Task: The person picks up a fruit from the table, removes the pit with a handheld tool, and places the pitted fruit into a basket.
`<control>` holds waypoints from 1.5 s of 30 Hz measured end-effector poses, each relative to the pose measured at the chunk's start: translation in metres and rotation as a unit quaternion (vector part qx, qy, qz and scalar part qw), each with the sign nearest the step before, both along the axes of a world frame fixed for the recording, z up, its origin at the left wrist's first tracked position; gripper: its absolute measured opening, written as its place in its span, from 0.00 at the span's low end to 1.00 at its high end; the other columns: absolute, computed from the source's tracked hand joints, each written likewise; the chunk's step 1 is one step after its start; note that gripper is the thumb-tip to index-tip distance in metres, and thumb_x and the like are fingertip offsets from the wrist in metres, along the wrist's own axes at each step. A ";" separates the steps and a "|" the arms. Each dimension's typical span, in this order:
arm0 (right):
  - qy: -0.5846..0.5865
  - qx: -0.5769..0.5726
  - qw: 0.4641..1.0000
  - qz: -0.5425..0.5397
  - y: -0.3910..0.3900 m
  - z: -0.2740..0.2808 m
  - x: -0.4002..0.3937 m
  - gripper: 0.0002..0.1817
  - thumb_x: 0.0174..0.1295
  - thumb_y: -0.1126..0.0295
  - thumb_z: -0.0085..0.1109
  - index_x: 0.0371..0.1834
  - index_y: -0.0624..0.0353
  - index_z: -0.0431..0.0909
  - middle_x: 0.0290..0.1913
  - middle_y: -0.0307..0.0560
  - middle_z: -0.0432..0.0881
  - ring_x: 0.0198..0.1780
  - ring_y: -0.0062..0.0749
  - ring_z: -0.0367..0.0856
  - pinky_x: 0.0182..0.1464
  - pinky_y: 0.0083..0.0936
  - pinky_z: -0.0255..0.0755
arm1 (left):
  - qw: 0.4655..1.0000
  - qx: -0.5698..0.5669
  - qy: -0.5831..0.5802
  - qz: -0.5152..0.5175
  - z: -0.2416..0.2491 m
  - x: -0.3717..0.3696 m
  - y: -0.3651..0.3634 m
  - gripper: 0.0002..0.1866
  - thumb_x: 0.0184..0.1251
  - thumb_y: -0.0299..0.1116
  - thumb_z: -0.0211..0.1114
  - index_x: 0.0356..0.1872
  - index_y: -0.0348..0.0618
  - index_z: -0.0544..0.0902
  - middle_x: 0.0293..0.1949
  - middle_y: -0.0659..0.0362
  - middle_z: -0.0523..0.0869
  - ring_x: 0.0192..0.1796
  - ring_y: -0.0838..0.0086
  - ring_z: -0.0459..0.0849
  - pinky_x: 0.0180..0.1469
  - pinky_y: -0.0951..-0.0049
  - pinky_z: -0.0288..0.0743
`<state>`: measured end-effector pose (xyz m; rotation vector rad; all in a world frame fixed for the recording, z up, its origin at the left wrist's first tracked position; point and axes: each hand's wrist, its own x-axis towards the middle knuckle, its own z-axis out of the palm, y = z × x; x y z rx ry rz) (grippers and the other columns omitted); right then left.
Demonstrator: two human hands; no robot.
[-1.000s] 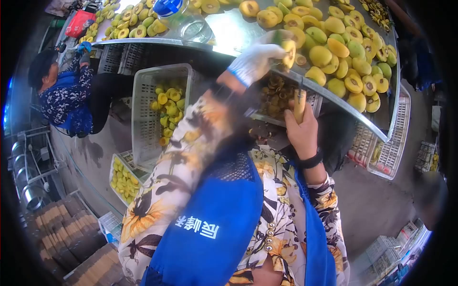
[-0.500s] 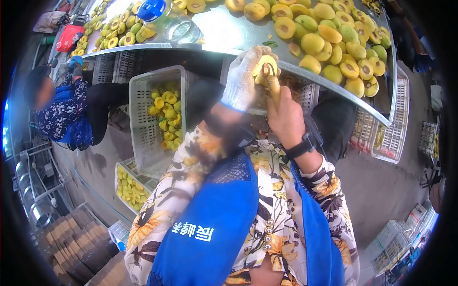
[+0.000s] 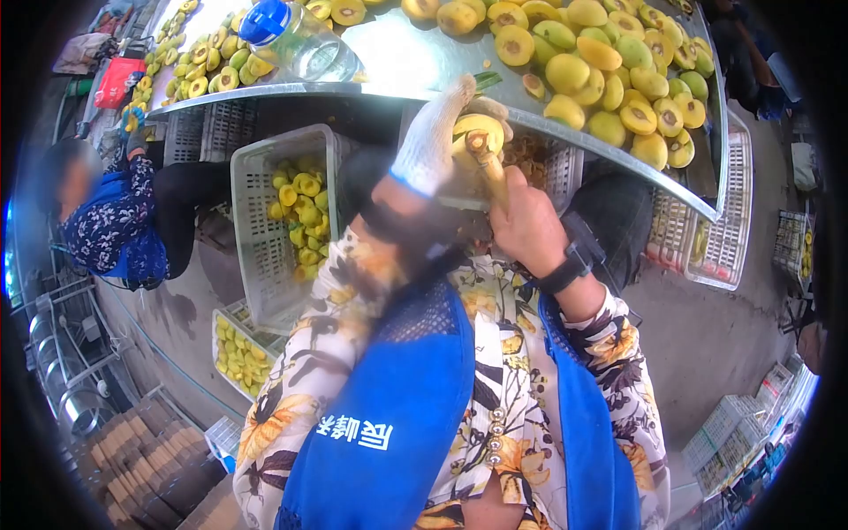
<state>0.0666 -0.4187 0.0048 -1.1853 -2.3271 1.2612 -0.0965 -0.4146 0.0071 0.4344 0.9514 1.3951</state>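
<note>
A fruit-processing workshop, shown by the metal table [image 3: 397, 53], halved fruit [image 3: 514, 46] and plastic crates [image 3: 254, 234].

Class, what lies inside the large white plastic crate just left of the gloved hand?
The large white plastic crate holds a heap of yellow-green fruit pieces. Whatever lies beneath the visible ones is covered.

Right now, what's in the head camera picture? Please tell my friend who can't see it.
A gloved left hand holds a cut yellow fruit while the bare right hand holds a wooden-handled tool up to it. More fruit, some halved, and a blue-capped bottle rest on a metal table.
</note>
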 end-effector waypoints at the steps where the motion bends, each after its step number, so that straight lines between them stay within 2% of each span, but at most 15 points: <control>1: 0.003 -0.004 1.000 0.015 0.001 0.000 0.001 0.10 0.55 0.73 0.49 0.38 0.66 0.64 0.24 0.70 0.75 0.33 0.66 0.75 0.34 0.50 0.68 | 0.999 -0.022 0.029 -0.033 0.001 -0.003 0.003 0.25 0.69 0.52 0.52 0.35 0.33 0.78 0.27 0.49 0.82 0.25 0.67 0.81 0.31 0.74 0.76; 5: -0.001 -0.033 0.999 -0.010 0.006 -0.016 -0.002 0.12 0.55 0.71 0.51 0.40 0.66 0.66 0.26 0.69 0.75 0.32 0.65 0.75 0.34 0.46 0.69 | 0.996 -0.064 -0.032 -0.050 -0.014 -0.009 0.012 0.24 0.66 0.51 0.56 0.35 0.33 0.78 0.27 0.51 0.82 0.27 0.68 0.82 0.31 0.75 0.77; 7: 0.064 -0.028 0.996 -0.047 0.006 -0.026 -0.005 0.13 0.56 0.70 0.52 0.41 0.67 0.67 0.27 0.68 0.76 0.30 0.64 0.76 0.33 0.43 0.70 | 0.994 -0.057 -0.084 0.033 -0.007 0.001 0.007 0.22 0.66 0.49 0.57 0.35 0.34 0.78 0.28 0.52 0.82 0.28 0.69 0.81 0.30 0.75 0.77; 8: 0.076 -0.019 0.996 -0.045 0.005 -0.026 -0.007 0.13 0.56 0.70 0.51 0.41 0.67 0.67 0.26 0.65 0.76 0.28 0.59 0.76 0.32 0.41 0.70 | 0.990 -0.053 -0.110 0.074 -0.004 0.006 0.006 0.21 0.66 0.48 0.58 0.36 0.34 0.78 0.28 0.53 0.81 0.28 0.70 0.81 0.30 0.75 0.77; 11: 0.098 -0.048 0.993 -0.050 -0.004 -0.027 -0.017 0.12 0.56 0.71 0.50 0.41 0.67 0.68 0.25 0.56 0.77 0.23 0.44 0.77 0.28 0.33 0.71 | 0.985 0.013 0.130 0.114 -0.022 0.010 0.003 0.20 0.66 0.47 0.57 0.38 0.35 0.77 0.29 0.53 0.81 0.28 0.69 0.80 0.31 0.72 0.77; 13: 0.093 -0.136 0.984 -0.071 -0.009 -0.034 -0.020 0.11 0.56 0.72 0.49 0.41 0.67 0.69 0.24 0.49 0.76 0.21 0.33 0.77 0.25 0.28 0.71 | 0.990 -0.001 0.099 0.101 -0.022 0.008 0.001 0.15 0.64 0.40 0.61 0.38 0.36 0.77 0.27 0.55 0.80 0.26 0.71 0.78 0.29 0.73 0.75; 15: 0.098 -0.190 0.974 -0.072 -0.011 -0.032 -0.020 0.10 0.56 0.73 0.49 0.40 0.66 0.69 0.23 0.45 0.75 0.19 0.27 0.75 0.23 0.24 0.69 | 0.987 -0.112 -0.097 0.070 -0.013 0.009 0.000 0.12 0.63 0.35 0.63 0.38 0.35 0.77 0.27 0.56 0.80 0.25 0.74 0.78 0.27 0.75 0.74; 19: 0.091 -0.143 0.985 -0.039 -0.007 -0.034 -0.014 0.09 0.55 0.73 0.49 0.39 0.64 0.67 0.22 0.43 0.73 0.15 0.22 0.70 0.17 0.21 0.66 | 0.994 -0.059 0.043 0.087 -0.017 0.016 0.001 0.12 0.64 0.36 0.60 0.36 0.35 0.77 0.25 0.55 0.80 0.23 0.73 0.77 0.26 0.75 0.72; 22: 0.076 -0.355 0.930 -0.063 -0.003 -0.012 -0.013 0.09 0.55 0.74 0.50 0.39 0.62 0.66 0.20 0.40 0.71 0.13 0.18 0.66 0.14 0.18 0.61 | 0.983 -0.004 0.157 0.099 -0.039 0.018 0.003 0.14 0.66 0.40 0.56 0.36 0.36 0.75 0.26 0.50 0.81 0.24 0.67 0.79 0.26 0.71 0.74; 25: 0.120 -0.467 0.873 -0.076 -0.003 -0.001 -0.010 0.10 0.55 0.75 0.51 0.40 0.60 0.65 0.19 0.38 0.68 0.12 0.16 0.62 0.12 0.16 0.57 | 0.998 -0.026 -0.062 -0.011 -0.045 0.011 0.002 0.19 0.68 0.45 0.54 0.37 0.35 0.77 0.33 0.50 0.83 0.28 0.67 0.82 0.25 0.73 0.73; 31: 0.182 -0.554 0.811 -0.052 -0.004 -0.004 -0.006 0.08 0.59 0.77 0.48 0.42 0.58 0.65 0.17 0.33 0.62 0.11 0.14 0.57 0.12 0.15 0.53 | 0.998 0.008 -0.046 -0.053 -0.044 0.008 0.001 0.19 0.66 0.46 0.55 0.39 0.35 0.75 0.33 0.47 0.82 0.29 0.64 0.82 0.28 0.71 0.74; 37: 0.268 -0.700 0.662 -0.005 0.003 -0.024 0.003 0.09 0.59 0.79 0.47 0.42 0.55 0.66 0.16 0.32 0.59 0.11 0.14 0.54 0.12 0.15 0.50 | 0.998 -0.002 -0.058 -0.007 -0.045 0.013 0.001 0.17 0.66 0.43 0.54 0.37 0.36 0.75 0.30 0.49 0.82 0.25 0.65 0.80 0.25 0.72 0.74; 39: 0.264 -0.629 0.731 -0.018 -0.004 -0.033 -0.003 0.09 0.59 0.79 0.48 0.41 0.56 0.66 0.16 0.33 0.60 0.11 0.14 0.54 0.11 0.15 0.50 | 0.993 -0.023 -0.114 0.008 -0.040 0.014 -0.003 0.13 0.64 0.40 0.58 0.35 0.38 0.75 0.26 0.51 0.81 0.22 0.67 0.79 0.22 0.73 0.74; 43: 0.266 -0.514 0.813 -0.066 -0.017 -0.044 -0.014 0.08 0.58 0.80 0.48 0.40 0.58 0.65 0.18 0.35 0.63 0.10 0.15 0.55 0.11 0.16 0.50 | 0.979 -0.110 -0.132 0.110 -0.053 0.015 0.004 0.18 0.65 0.48 0.57 0.37 0.40 0.75 0.23 0.55 0.79 0.18 0.67 0.77 0.17 0.74 0.69; 45: 0.281 -0.488 0.825 -0.041 -0.018 -0.040 -0.015 0.08 0.58 0.80 0.49 0.40 0.60 0.66 0.20 0.36 0.65 0.11 0.16 0.58 0.13 0.15 0.55 | 0.982 -0.054 -0.125 0.132 -0.053 0.008 0.002 0.22 0.66 0.53 0.54 0.39 0.41 0.74 0.28 0.55 0.78 0.27 0.68 0.78 0.24 0.71 0.72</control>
